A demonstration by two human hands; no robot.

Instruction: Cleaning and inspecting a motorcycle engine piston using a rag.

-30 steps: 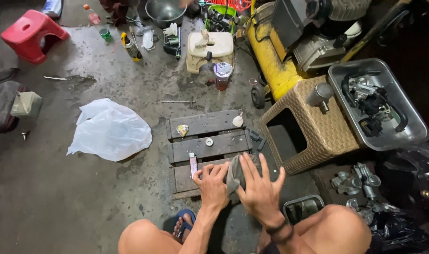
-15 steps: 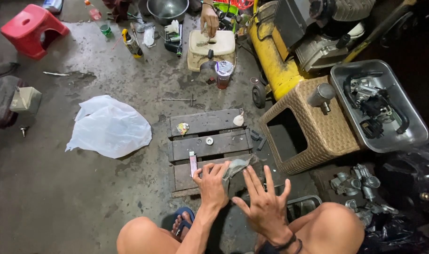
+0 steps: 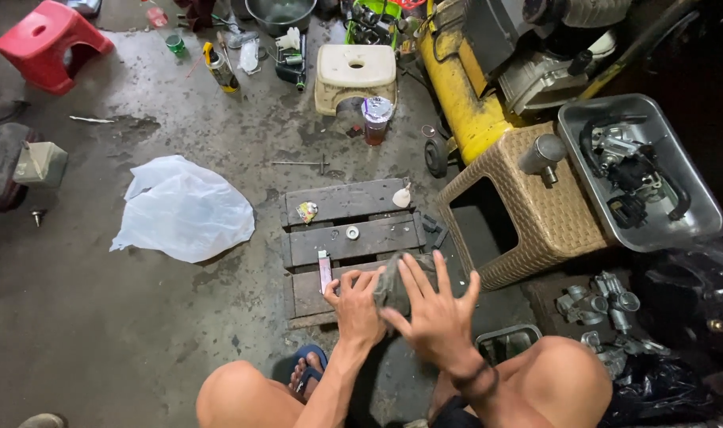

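bag [image 3: 185,208] left of pallet [image 3: 353,242], tray [image 3: 643,178] right

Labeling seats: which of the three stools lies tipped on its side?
The tan wicker stool, its opening facing the camera; the red stool and cream stool stand upright.

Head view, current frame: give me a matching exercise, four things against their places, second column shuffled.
Things:
1. red stool
2. white plastic bag
3. metal tray
4. grey rag

Places:
A. on the floor, left of the wooden pallet
B. between both hands
C. top left corner
D. far right, holding dark parts

Pairs: 1-C, 2-A, 3-D, 4-B
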